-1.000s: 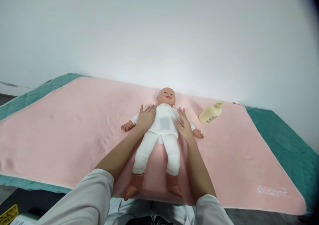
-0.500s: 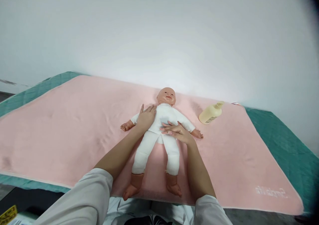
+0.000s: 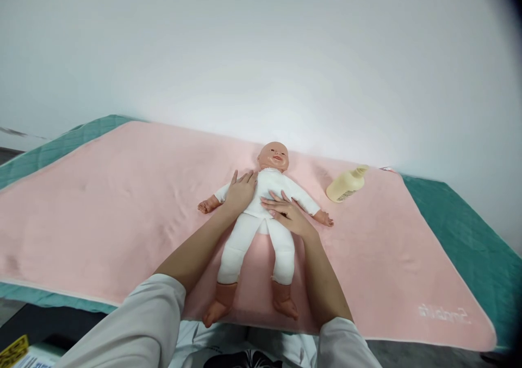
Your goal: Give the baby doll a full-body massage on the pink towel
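Note:
A baby doll (image 3: pixel 269 186) with a white cloth body lies on its back, its head toward the wall and its feet toward me. My left hand (image 3: pixel 241 191) rests flat against the doll's chest and shoulder on the left side, fingers stretched out. Across the right side of its belly lies my right hand (image 3: pixel 287 213), with the fingers spread. Neither hand grips anything. Both palms are hidden. A pale yellow pump bottle (image 3: pixel 346 186) lies tilted or on its side to the right of the doll.
Under the doll is a pink blanket (image 3: pixel 122 205), spread over a green quilted cover (image 3: pixel 460 226). A white wall (image 3: pixel 261 58) rises behind the far edge. At the lower left is a dark surface with a yellow-and-black label (image 3: pixel 14 350).
My right hand has slid slightly up the doll's belly toward its chest. My left hand has stayed in place on the doll.

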`<state>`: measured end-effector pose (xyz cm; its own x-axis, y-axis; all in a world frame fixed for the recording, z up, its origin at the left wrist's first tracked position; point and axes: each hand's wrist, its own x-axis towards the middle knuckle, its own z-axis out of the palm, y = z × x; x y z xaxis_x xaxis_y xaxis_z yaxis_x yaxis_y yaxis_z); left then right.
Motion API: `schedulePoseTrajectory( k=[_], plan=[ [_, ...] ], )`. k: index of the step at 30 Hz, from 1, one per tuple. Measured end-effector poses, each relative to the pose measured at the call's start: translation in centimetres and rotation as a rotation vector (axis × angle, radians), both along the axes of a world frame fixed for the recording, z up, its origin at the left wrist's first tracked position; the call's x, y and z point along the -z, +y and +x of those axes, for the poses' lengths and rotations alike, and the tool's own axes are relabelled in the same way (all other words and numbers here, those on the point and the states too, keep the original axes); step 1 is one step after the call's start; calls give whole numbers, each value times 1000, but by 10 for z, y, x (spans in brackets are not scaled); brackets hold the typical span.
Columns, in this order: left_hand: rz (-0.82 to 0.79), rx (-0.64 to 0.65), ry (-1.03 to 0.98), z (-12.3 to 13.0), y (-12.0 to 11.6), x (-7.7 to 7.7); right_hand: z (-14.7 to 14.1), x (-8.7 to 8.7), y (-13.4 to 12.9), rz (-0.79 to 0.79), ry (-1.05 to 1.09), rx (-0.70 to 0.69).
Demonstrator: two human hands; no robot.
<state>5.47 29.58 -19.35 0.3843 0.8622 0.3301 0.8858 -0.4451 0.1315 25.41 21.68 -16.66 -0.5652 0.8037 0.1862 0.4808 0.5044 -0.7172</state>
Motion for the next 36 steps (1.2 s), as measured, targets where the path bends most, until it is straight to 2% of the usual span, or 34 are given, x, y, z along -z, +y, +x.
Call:
schedulePoseTrajectory(
  k=[7, 16, 22, 26, 28, 30, 32, 34, 36],
  plan=[
    [1, -10, -6, 2, -2, -3, 4, 6, 10, 3, -138, 122],
    [-26, -17, 10, 2, -1, -3, 8, 25, 18, -2, -320, 479],
    [-33, -17, -15, 2, -1, -3, 8, 24, 14, 19, -384, 592],
    [4, -26, -81, 1, 2, 0, 9, 24, 14, 19, -390, 600],
    [29, -14, -143, -1, 1, -3, 10, 24, 14, 26, -389, 603],
    [46, 82, -226, -4, -3, -11, 11, 24, 14, 33, -380, 603],
    [10, 288, -308, -6, -11, -22, 11, 24, 13, 32, -369, 592],
    [-113, 518, -350, -6, -22, -31, 11, 24, 13, 27, -360, 581],
    [-268, 631, -330, -4, -32, -38, 12, 24, 13, 23, -352, 576]
  ],
)
